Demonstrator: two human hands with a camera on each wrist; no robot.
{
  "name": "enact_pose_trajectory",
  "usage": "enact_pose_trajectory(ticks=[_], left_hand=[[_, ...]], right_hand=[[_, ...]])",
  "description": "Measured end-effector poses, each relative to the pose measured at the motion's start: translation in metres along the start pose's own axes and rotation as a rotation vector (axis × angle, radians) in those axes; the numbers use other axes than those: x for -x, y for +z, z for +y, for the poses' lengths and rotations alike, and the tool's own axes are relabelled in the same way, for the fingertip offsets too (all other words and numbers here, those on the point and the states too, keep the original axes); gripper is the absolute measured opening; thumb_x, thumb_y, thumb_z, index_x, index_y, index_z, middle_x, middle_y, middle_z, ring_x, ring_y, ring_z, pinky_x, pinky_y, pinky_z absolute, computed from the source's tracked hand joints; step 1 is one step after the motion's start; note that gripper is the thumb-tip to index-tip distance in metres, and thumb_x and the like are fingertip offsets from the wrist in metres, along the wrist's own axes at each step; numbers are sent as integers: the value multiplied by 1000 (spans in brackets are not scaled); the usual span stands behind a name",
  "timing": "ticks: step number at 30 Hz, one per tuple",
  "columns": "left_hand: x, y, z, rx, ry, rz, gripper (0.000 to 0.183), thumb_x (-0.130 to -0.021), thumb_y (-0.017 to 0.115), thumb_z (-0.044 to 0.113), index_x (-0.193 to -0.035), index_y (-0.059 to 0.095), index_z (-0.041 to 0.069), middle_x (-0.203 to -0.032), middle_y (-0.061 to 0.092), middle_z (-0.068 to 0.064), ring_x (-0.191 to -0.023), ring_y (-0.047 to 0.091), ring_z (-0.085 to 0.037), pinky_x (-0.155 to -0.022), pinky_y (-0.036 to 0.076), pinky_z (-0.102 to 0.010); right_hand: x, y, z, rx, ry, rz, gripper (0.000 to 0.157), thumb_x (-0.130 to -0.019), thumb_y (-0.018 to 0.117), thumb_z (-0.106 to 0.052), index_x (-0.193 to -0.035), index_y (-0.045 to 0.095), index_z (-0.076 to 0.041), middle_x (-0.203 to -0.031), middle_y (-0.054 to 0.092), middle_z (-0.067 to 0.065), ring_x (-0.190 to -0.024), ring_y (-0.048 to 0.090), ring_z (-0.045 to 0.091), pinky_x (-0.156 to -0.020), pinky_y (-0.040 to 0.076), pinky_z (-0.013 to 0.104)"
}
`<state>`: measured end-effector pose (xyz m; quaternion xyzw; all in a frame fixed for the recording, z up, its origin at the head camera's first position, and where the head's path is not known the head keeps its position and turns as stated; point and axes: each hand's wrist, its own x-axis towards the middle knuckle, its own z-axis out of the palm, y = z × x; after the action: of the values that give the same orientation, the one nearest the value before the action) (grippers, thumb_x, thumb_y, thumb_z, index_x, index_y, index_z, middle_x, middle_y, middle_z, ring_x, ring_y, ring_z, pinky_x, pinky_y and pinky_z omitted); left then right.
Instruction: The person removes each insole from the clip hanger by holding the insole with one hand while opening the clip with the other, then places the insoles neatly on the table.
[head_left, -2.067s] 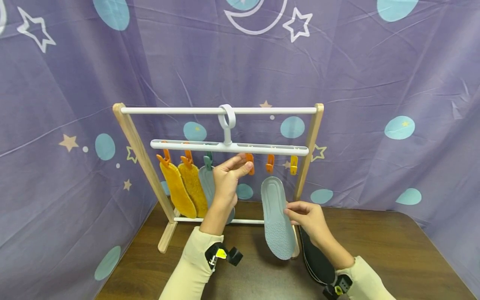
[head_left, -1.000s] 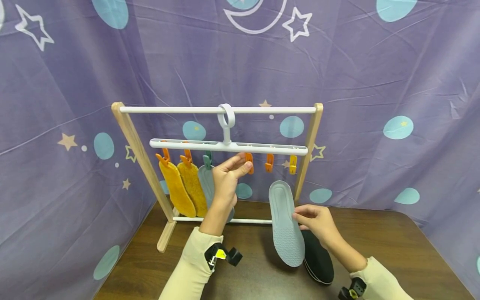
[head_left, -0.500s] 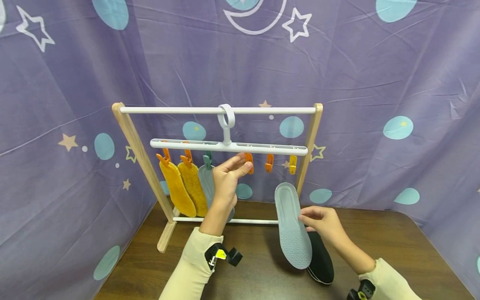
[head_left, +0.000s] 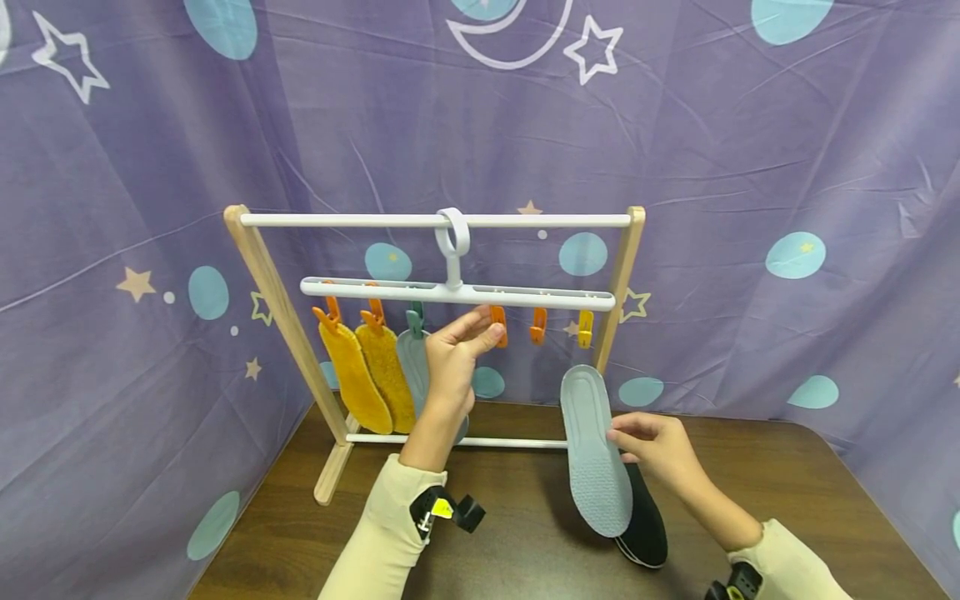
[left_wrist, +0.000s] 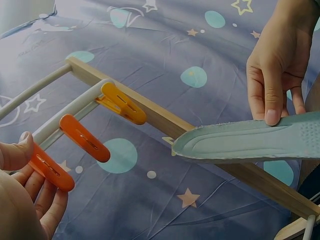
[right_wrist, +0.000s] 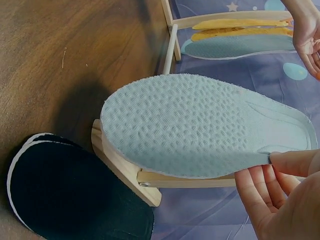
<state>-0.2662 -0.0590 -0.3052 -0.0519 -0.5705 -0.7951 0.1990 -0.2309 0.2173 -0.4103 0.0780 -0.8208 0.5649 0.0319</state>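
My left hand [head_left: 454, 354] pinches an orange clothespin [head_left: 498, 326] hanging under the white hanger bar [head_left: 525, 297]. My right hand [head_left: 655, 448] pinches the side edge of a light grey-blue insole [head_left: 596, 450], which is held up with its dimpled half low. In the left wrist view the insole [left_wrist: 240, 142] stands apart from the clothespins. Another orange clothespin [head_left: 538, 326] and a yellow clothespin [head_left: 586, 329] hang to the right of my left hand, with nothing in them. A second grey-blue insole [head_left: 412, 362] hangs from a green clothespin [head_left: 416, 319], partly hidden behind my left arm.
Two yellow fuzzy insoles [head_left: 352, 379] hang from orange clothespins at the left. The hanger hooks over the top rail [head_left: 337, 221] of a wooden rack [head_left: 281, 325]. Black insoles [right_wrist: 75, 190] lie stacked on the brown table [head_left: 765, 492], by the rack's right foot.
My right hand has moved to the right and slightly down with the grey-blue insole, away from the clothespins. My left hand has stayed at the orange clothespin.
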Motion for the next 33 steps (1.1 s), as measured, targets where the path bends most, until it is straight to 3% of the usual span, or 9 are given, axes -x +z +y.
enact_pose_trajectory(ticks=[8, 22, 33], left_hand=[[-1, 0, -1, 3, -5, 5, 36, -81, 78, -8, -116, 70, -12, -104, 78, -11, -84, 70, -5, -77, 59, -19], [-2, 0, -1, 10, -7, 7, 37, -81, 77, -9, -117, 70, -13, -109, 77, -14, -84, 71, -5, -77, 58, -18], [-1, 1, 0, 13, -15, 11, 37, -82, 77, -9, -117, 69, -13, -109, 77, -12, -84, 70, -4, -77, 58, -18]], right_hand=[[1, -7, 1, 35, 12, 25, 27, -92, 76, -14, -110, 73, 6, -104, 76, 20, -81, 69, 1, -69, 63, 26], [2, -15, 4, -11, -23, 66, 27, -92, 75, -10, -111, 72, 9, -105, 76, 22, -81, 70, 0, -70, 64, 29], [4, -25, 8, -12, -13, 107, 31, -92, 76, -12, -113, 71, 10, -96, 79, 3, -81, 69, -3, -70, 63, 25]])
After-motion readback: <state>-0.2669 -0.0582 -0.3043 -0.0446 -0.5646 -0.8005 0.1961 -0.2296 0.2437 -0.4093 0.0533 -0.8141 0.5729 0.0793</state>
